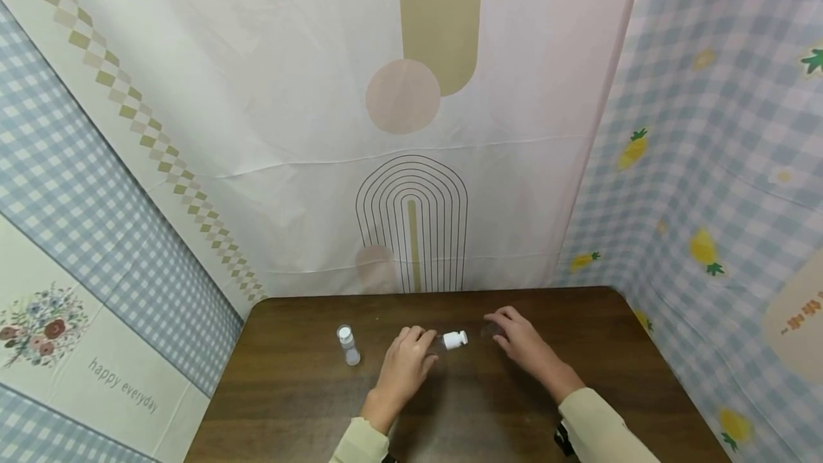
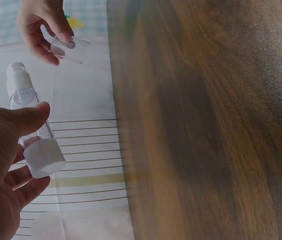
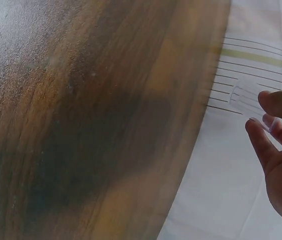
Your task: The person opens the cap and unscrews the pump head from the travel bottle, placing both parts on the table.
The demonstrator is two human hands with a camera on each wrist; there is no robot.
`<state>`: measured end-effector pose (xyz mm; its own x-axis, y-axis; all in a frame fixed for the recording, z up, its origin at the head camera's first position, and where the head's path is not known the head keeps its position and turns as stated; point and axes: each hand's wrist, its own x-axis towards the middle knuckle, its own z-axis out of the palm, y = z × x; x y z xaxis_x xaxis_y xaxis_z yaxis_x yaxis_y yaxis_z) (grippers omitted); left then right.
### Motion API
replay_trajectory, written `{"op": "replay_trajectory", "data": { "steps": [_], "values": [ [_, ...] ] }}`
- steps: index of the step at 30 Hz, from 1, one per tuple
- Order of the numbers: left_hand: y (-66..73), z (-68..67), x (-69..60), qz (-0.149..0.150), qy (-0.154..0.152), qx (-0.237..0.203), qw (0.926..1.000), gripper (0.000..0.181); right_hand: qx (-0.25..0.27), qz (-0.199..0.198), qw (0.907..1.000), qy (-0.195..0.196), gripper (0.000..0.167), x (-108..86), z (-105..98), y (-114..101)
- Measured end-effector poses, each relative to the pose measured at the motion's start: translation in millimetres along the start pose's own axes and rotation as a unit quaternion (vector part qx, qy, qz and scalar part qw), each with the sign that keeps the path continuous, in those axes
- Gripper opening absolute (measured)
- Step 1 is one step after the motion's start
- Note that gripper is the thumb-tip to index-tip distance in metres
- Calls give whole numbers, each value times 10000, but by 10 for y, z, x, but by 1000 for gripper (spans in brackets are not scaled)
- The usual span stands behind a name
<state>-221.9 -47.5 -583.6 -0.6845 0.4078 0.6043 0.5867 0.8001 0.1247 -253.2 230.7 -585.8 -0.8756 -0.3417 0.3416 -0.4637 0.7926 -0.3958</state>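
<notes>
Gripped in the left hand: bottle, pinched round its clear body, with thumb on one side and fingers on the other. Fitted with white pump at one end and white base at the other. Held above the surface, tilted, pump end directed right, toward the right hand but short of touching it.

Pinched in the right hand, between thumb and fingertips: clear cap. Held above the surface, right of the bottle and apart from it. Impossible to tell which way the mouth of the cap faces.

Noted at the wrists: pale sleeves, with a dark band at the right one.

Found on the surface, left of the left hand and near it, without contact: second bottle, apparently upright, white at top and bottom, with clear cover over the top.

Recorded as dark brown and wood-grained, with rounded far corners: the surface. Hung beyond its far edge: white cloth, printed with an arch of thin lines. To the right: blue checked cloth with pineapples. To the left: checked panel with flowers and lettering "happy everyday".
</notes>
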Motion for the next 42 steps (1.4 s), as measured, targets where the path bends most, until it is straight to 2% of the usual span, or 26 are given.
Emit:
{"op": "replay_trajectory", "data": {
  "steps": [6, 9, 13, 18, 29, 36, 42],
  "values": [
    [-2, -26, 8, 15, 27, 30, 10000, 48, -354, -367, 9987, 57, 39, 74, 142, 10],
    [-6, -36, 9, 27, 41, 51, 10000, 48, -518, -413, 9978, -35, 37, 109, 201, 15],
    [-6, -36, 4, 29, 43, 59, 10000, 47, -560, -274, 9977, -261, 35, 138, 248, 16],
    [-3, -38, -2, 18, 8, 66, 10000, 47, -502, -177, 9979, -357, 33, 138, 293, 19],
    [-11, -31, -14, -13, -119, 80, 9999, 46, -405, 442, 9948, -828, 35, 153, 393, 65],
    [-15, -41, -23, -62, -192, 24, 9998, 45, -366, 533, 9923, -1054, 35, 150, 435, 78],
    [-24, -39, -32, -88, -223, -14, 9997, 44, -364, 455, 9927, -1052, 35, 141, 462, 88]
  ]
}}
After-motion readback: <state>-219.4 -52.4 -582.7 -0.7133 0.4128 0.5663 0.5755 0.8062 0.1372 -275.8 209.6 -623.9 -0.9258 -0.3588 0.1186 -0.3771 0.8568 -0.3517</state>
